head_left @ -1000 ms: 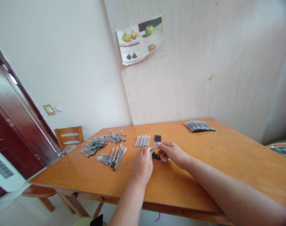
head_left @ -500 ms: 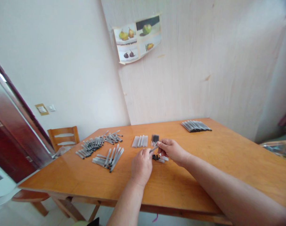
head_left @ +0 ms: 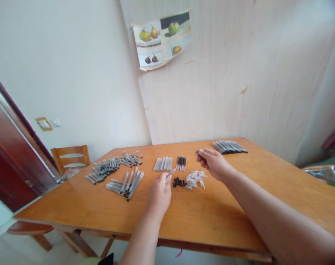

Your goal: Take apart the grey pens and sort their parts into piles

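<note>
My left hand [head_left: 159, 193] is closed around a grey translucent pen barrel [head_left: 171, 172], whose end sticks out past the thumb toward the upper right. Apart from it and farther right, my right hand [head_left: 213, 162] pinches a thin dark pen refill [head_left: 196, 152]; its pale end points left and the rest is hidden by the fingers. Between the hands lie a small heap of black end pieces [head_left: 179, 182] and a scatter of whitish caps [head_left: 194, 178]. Just beyond, a row of clear empty barrels [head_left: 163, 164] sits beside a row of black refills [head_left: 181, 163].
Piles of grey pens with dark ends [head_left: 108, 167] and a nearer bunch of pens [head_left: 131, 183] lie at the left of the wooden table [head_left: 211, 221]. A neat row of pens [head_left: 229, 147] lies at the far right. A chair [head_left: 70, 156] stands beyond the left edge.
My hands have come apart: the right moved up and to the right with the refill, the left slightly down and left with the barrel. The whitish caps are now uncovered.
</note>
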Demonstrator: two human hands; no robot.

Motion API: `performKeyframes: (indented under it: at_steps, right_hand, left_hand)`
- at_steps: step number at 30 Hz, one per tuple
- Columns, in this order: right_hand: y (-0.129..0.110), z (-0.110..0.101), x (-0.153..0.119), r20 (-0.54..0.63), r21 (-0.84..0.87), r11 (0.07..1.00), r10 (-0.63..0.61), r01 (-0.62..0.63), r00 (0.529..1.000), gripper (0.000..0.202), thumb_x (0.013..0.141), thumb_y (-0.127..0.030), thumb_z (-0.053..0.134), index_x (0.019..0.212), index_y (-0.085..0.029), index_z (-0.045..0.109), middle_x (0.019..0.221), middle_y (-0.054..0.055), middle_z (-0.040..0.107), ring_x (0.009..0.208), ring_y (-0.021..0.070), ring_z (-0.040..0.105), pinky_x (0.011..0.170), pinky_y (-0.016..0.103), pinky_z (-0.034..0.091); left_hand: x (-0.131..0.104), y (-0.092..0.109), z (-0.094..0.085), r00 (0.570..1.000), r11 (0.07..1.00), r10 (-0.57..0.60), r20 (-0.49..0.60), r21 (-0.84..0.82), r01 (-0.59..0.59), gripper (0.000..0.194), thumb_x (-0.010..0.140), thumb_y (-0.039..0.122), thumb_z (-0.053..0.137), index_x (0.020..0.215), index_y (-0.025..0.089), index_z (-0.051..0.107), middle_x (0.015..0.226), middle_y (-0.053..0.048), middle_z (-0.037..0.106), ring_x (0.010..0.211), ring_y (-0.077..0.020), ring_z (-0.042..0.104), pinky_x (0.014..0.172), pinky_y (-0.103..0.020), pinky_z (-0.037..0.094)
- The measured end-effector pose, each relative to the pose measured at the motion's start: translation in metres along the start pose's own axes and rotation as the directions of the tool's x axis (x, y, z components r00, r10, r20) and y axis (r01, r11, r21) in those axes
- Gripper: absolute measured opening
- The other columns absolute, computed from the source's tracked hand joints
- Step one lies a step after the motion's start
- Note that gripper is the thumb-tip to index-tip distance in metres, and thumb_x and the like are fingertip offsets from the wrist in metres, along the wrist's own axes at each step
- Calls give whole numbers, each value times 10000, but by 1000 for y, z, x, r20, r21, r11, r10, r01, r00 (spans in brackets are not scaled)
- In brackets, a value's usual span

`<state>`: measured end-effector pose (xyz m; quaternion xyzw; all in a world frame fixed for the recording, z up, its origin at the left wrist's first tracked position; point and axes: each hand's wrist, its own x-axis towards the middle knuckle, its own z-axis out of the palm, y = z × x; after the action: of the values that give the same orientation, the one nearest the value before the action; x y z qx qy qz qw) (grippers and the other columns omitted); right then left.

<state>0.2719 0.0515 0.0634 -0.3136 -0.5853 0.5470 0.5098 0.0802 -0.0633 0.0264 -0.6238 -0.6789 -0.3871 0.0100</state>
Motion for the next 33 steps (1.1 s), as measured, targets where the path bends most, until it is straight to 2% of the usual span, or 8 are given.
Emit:
performKeyframes:
  at_steps: [1, 3, 8, 13, 18, 22, 27, 33]
  right_hand:
    - [-2, -7, 3, -54, 3, 1000, -6, 6, 999, 334, 762, -493, 602, 735, -165, 542, 639, 7, 569, 492, 63, 404, 439, 186, 292]
    - [-3, -16, 7, -68, -55, 998, -3, 0, 998, 323, 756, -481, 603, 756, -161, 559, 643, 11, 565, 499, 67, 401, 445, 193, 296]
    - [9, -14, 5, 21, -271, 960, 75, -66, 997, 209, 737, -352, 596, 812, -157, 597, 657, 23, 601, 535, 89, 482, 461, 197, 331]
    - [19, -11, 3, 81, -526, 848, 135, -73, 987, 113, 683, -220, 633, 781, -170, 606, 607, 13, 631, 545, 117, 541, 485, 206, 367]
    - [22, -12, 3, 156, -632, 774, 79, 38, 985, 78, 693, -240, 649, 698, -163, 637, 631, 14, 634, 570, 117, 525, 520, 216, 372]
    - [29, -15, 5, 160, -709, 703, 98, 45, 982, 121, 703, -278, 651, 678, -160, 647, 613, -1, 609, 553, 103, 483, 508, 214, 337]
    - [33, -18, 7, 154, -762, 647, 158, 16, 975, 135, 729, -278, 626, 673, -159, 661, 575, -10, 587, 516, 94, 453, 487, 216, 307]
    - [27, -14, 7, 132, -778, 627, 101, 39, 986, 140, 750, -266, 599, 697, -154, 666, 631, 15, 625, 581, 115, 511, 536, 224, 341]
  left_hand:
    - [0, -2, -1, 999, 999, -22, -33, -41, 20, 312, 955, 381, 346, 974, 203, 601, 874, -71, 682, 823, -189, 630, 714, -277, 432]
    - [2, -3, -1, 995, 991, -56, -85, -122, 46, 308, 949, 393, 354, 984, 203, 595, 841, -57, 679, 793, -179, 630, 709, -269, 435]
    - [4, -1, 1, 990, 965, -77, -121, -260, 44, 297, 927, 410, 397, 992, 195, 591, 851, -54, 682, 807, -184, 635, 745, -283, 455]
    - [7, -9, 2, 978, 912, -164, -132, -397, 100, 282, 877, 385, 488, 1043, 182, 592, 959, -69, 691, 861, -191, 637, 779, -299, 474]
    - [8, -12, 6, 960, 789, -278, -45, -581, 201, 290, 832, 304, 511, 1086, 175, 568, 1010, -72, 682, 763, -148, 631, 684, -265, 484]
    - [8, -8, 4, 940, 654, -340, -18, -723, 223, 284, 832, 298, 500, 1072, 157, 554, 1014, -92, 681, 769, -140, 634, 672, -259, 478]
    - [8, -9, 0, 922, 566, -387, 12, -787, 248, 318, 814, 329, 553, 1086, 165, 559, 1072, -102, 681, 944, -175, 624, 681, -244, 454]
    - [9, -13, 0, 894, 433, -445, 47, -863, 261, 355, 755, 360, 649, 1043, 176, 549, 1030, -97, 693, 889, -178, 642, 693, -262, 465]
